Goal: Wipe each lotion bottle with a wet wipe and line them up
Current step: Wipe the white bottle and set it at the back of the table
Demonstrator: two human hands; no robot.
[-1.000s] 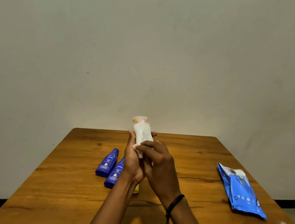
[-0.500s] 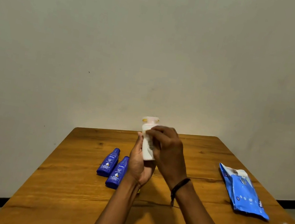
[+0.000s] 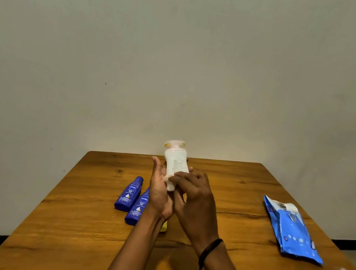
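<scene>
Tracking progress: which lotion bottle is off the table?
The white bottle, gripped by left hand and right hand; far blue bottle and near blue bottle lie on the table.

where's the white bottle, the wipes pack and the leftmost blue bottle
white bottle (image 3: 175,164): head view, on the printed face of its body
wipes pack (image 3: 294,234): head view, on the middle of its blue front
leftmost blue bottle (image 3: 128,193): head view, on its front label
</scene>
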